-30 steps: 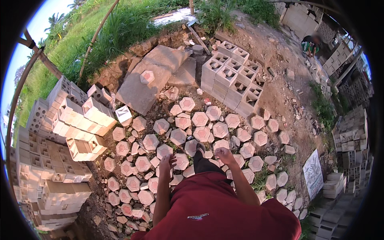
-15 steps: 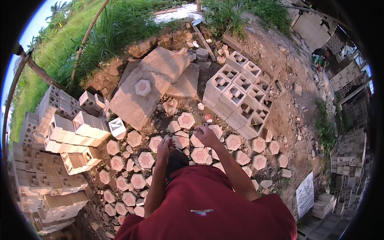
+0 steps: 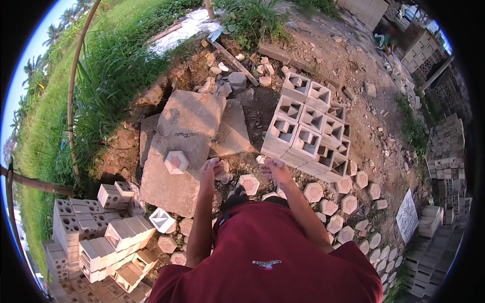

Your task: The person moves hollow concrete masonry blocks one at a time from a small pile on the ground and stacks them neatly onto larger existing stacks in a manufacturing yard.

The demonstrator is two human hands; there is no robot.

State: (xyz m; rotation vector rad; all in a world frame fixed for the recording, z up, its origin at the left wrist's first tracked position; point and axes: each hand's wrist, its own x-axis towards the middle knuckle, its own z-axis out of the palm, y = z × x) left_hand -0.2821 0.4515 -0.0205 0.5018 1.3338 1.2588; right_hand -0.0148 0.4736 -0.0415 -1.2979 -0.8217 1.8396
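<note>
Both my hands are raised in front of me above the rubble ground, with nothing in them. My left hand is beside the right edge of a concrete slab, its fingers loosely bent. On that slab, to the left of this hand, lies a hexagonal paver with a pinkish centre. My right hand has its fingers spread, near the lower left corner of a stack of hollow concrete blocks. Below and between the hands another hexagonal paver lies by my foot.
Several hexagonal pavers lie spaced over broken stones to the right. Stacked blocks and a white block stand at the left. A wooden plank leans at the back. Another person is far off at the upper right.
I have moved forward, so the slab and block stack are closer and many pavers have passed beneath me. My hands have spread apart slightly, and the right fingers have opened.
</note>
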